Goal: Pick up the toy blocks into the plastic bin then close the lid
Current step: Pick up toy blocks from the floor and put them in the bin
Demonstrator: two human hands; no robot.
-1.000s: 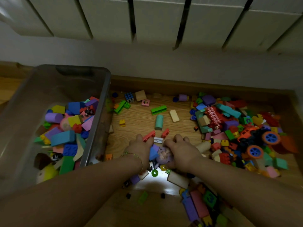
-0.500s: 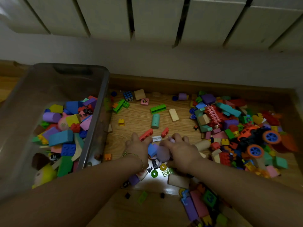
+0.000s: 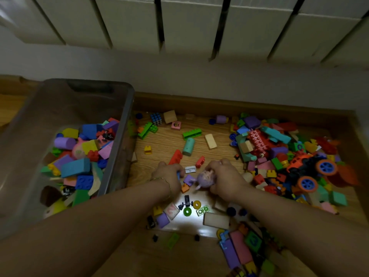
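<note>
A clear plastic bin (image 3: 121, 120) stands on the left, partly filled with coloured blocks (image 3: 75, 166). Loose toy blocks cover the wooden floor, with the thickest heap (image 3: 279, 154) on the right. My left hand (image 3: 169, 174) curls over a small blue block near the floor's middle. My right hand (image 3: 225, 176) grips a round purple toy (image 3: 206, 177). A small purple block (image 3: 188, 179) and an orange piece (image 3: 185, 187) lie between the hands. No lid is in view.
A toy truck with blue-and-orange wheels (image 3: 311, 174) sits in the right heap. A white radiator (image 3: 179, 23) hangs on the wall behind. A wooden skirting (image 3: 219, 104) bounds the floor at the back. More blocks (image 3: 239, 246) lie near my right forearm.
My hands have drawn slightly apart. The round purple toy, earlier pressed between both hands, now sits in the right hand alone, and the left has closed on a blue block.
</note>
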